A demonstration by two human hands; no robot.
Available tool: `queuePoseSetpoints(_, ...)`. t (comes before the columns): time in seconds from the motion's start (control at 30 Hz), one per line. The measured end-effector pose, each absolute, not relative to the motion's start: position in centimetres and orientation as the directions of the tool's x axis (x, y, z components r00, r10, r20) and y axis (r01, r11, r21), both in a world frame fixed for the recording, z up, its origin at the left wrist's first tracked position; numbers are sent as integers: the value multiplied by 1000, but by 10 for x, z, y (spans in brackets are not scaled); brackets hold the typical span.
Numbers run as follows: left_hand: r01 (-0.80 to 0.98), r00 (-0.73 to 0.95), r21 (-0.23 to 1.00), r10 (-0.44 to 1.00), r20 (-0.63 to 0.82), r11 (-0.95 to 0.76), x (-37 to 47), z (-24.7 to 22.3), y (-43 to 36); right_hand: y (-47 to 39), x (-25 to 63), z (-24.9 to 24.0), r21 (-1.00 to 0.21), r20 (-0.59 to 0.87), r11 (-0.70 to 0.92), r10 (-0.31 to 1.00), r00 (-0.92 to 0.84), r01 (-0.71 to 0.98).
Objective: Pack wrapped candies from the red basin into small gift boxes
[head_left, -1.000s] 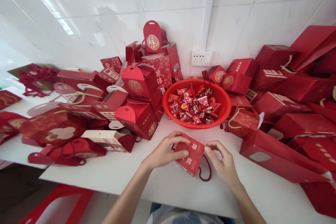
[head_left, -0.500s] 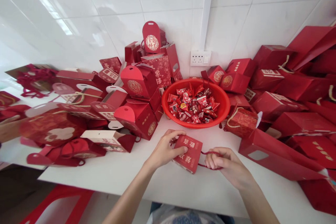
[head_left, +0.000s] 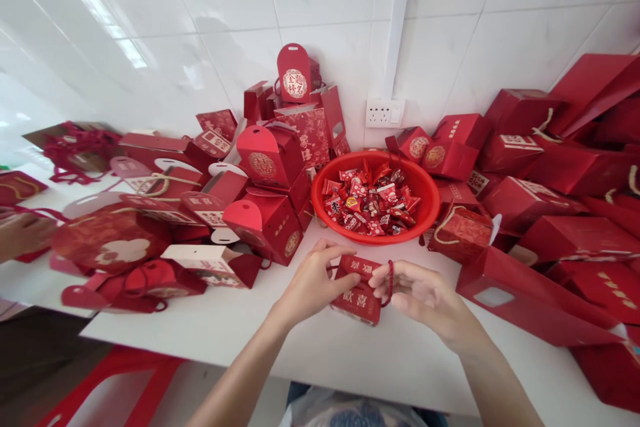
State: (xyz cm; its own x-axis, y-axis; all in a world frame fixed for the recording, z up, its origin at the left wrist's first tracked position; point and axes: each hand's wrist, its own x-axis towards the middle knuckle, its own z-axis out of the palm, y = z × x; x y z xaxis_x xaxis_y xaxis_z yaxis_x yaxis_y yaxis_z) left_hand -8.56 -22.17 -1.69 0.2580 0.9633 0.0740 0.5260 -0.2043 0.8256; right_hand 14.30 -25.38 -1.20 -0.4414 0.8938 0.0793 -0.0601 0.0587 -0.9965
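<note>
A small red box with gold characters (head_left: pixel 357 303) lies on the white table (head_left: pixel 320 353), in front of the candy basin. My left hand (head_left: pixel 317 280) grips its left side, the thumb on top and the fingers at the back edge. My right hand (head_left: pixel 420 290) is at the box's right side, fingers partly spread, with the dark red cord handle (head_left: pixel 391 280) looped at its fingertips. The red basin (head_left: pixel 320 213) holds many red wrapped candies (head_left: pixel 373 200).
Red gift boxes are piled at the left (head_left: pixel 270 220) and right (head_left: pixel 537 273). Another person's hand (head_left: pixel 23 233) is at the far left edge. A wall socket (head_left: pixel 384 113) is behind the basin. A red chair (head_left: pixel 115 373) stands lower left.
My right hand has moved left towards the box and its fingers have loosened on the cord, which now stands up in a loop. The view has shifted slightly.
</note>
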Motion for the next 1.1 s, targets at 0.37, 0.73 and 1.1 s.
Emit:
queuePoseSetpoints(0.37,12,393,988,909,139,-157,-110,44,-234,-249,140,4,-955,154,219,943,-293,202)
queuePoseSetpoints(0.73,283,264,912,938,223,-296,-73,28,-233,-254,112,18,-980,88,163,871,-483,116)
queuePoseSetpoints(1.1,363,230,869,936,268,-337,-62,14,-231,-255,102,9,-965,143,230,866,-478,128)
